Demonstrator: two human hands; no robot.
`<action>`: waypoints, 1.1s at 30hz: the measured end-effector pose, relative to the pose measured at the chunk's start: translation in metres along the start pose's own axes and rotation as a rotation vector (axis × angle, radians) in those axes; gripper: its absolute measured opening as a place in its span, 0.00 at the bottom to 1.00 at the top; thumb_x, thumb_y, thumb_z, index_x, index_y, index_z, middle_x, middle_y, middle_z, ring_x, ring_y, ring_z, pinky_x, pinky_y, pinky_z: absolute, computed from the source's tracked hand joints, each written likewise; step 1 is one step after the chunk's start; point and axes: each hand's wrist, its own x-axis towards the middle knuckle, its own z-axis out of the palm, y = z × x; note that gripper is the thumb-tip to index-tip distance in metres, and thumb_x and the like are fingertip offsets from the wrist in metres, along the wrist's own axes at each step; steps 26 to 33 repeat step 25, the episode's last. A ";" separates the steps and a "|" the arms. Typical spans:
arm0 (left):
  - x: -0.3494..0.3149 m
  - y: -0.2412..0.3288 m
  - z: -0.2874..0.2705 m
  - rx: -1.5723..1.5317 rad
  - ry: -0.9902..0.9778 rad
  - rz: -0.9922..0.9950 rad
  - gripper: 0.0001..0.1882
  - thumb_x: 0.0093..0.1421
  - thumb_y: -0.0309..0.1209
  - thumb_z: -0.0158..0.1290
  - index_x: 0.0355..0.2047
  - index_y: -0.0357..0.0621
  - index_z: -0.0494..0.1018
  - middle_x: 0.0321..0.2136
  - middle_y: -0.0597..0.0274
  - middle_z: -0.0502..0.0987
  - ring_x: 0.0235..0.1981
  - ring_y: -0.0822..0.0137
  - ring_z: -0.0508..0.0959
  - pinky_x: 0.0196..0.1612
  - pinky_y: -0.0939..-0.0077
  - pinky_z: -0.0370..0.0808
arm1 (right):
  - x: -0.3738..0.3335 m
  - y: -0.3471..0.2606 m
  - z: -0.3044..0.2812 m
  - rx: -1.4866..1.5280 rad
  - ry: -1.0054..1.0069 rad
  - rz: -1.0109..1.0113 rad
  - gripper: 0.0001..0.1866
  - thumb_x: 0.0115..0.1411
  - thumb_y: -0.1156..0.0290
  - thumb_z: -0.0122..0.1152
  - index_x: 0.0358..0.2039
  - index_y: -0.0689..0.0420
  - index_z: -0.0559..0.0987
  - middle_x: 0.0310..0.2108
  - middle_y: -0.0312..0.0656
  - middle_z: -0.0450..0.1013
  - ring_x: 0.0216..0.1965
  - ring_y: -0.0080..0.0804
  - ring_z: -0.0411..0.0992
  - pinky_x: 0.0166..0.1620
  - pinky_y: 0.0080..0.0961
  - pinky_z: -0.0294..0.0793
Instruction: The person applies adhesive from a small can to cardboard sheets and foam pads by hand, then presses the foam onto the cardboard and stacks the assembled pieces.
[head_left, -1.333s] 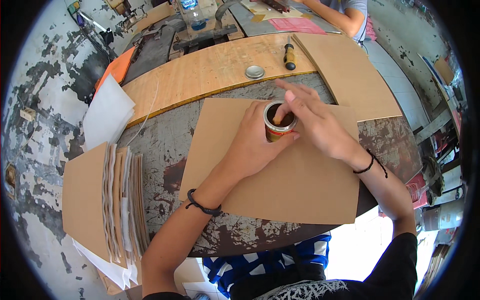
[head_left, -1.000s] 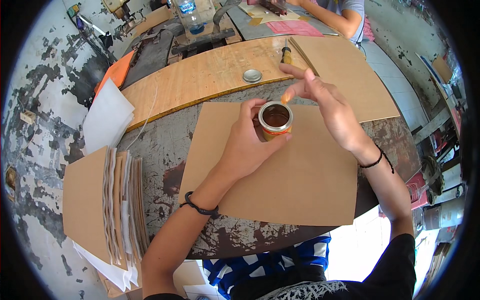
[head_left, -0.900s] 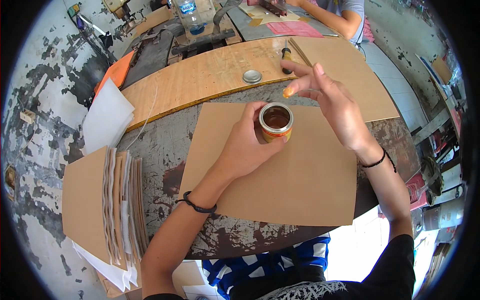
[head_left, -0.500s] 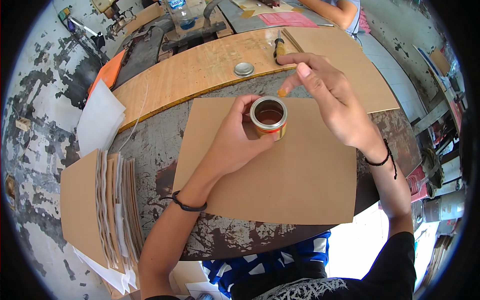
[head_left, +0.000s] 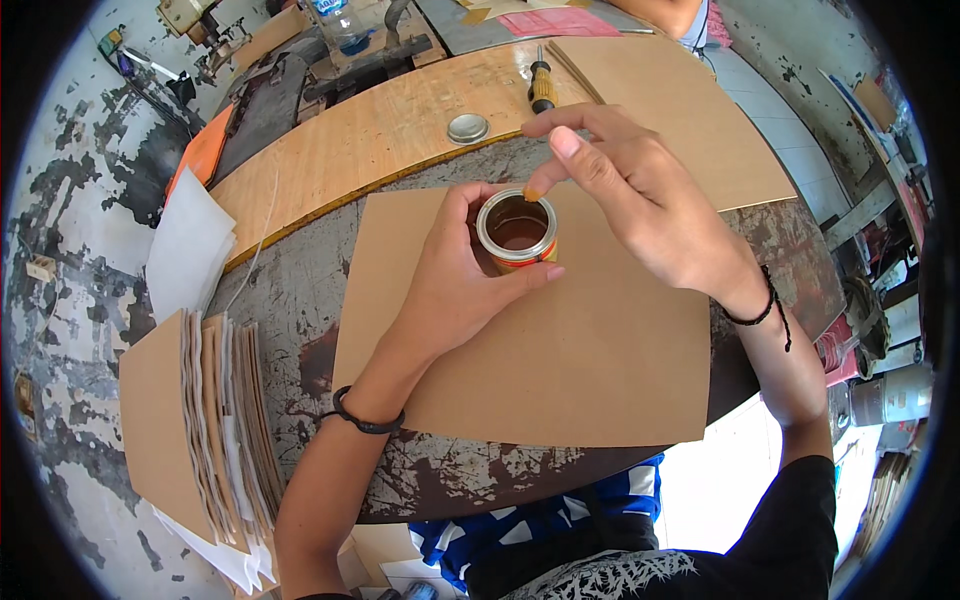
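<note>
My left hand is wrapped round a small open metal can with a red and yellow label. Brown, glue-like liquid lies inside it, well below the rim. My right hand is above the can's far right side, fingers apart and holding nothing. One of its fingertips, coated in amber stuff, is at the far edge of the can's mouth; whether it touches the rim I cannot tell. Beneath both hands a brown cardboard sheet lies flat on the worn table.
Beyond the sheet, a round metal lid and a yellow-handled screwdriver lie on a wooden board. Thin sticks rest by another cardboard sheet. Stacked boards stand at left. Another person's arm shows at the top.
My right hand has shifted left, bringing its coated fingertip to the can's mouth. The can and my left hand appear slightly further left, as the whole view has shifted a little.
</note>
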 end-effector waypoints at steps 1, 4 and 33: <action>-0.001 0.002 0.002 0.009 0.006 -0.004 0.42 0.50 0.29 0.73 0.59 0.39 0.58 0.52 0.59 0.68 0.55 0.69 0.71 0.58 0.72 0.71 | 0.000 0.000 0.000 -0.009 0.003 -0.005 0.30 0.74 0.53 0.44 0.32 0.65 0.84 0.50 0.55 0.74 0.53 0.51 0.71 0.59 0.37 0.66; -0.002 0.002 0.004 0.075 0.036 0.049 0.42 0.50 0.31 0.73 0.59 0.39 0.59 0.52 0.59 0.69 0.55 0.68 0.71 0.58 0.71 0.71 | 0.000 0.003 0.002 -0.038 0.028 -0.011 0.30 0.74 0.52 0.44 0.32 0.65 0.84 0.50 0.56 0.74 0.52 0.52 0.71 0.58 0.37 0.67; 0.002 0.004 -0.007 0.019 -0.233 -0.040 0.51 0.55 0.32 0.68 0.71 0.40 0.47 0.61 0.53 0.66 0.62 0.65 0.67 0.66 0.68 0.63 | 0.001 0.003 0.001 -0.065 -0.016 0.057 0.28 0.75 0.52 0.42 0.39 0.66 0.81 0.36 0.50 0.77 0.44 0.40 0.73 0.53 0.32 0.67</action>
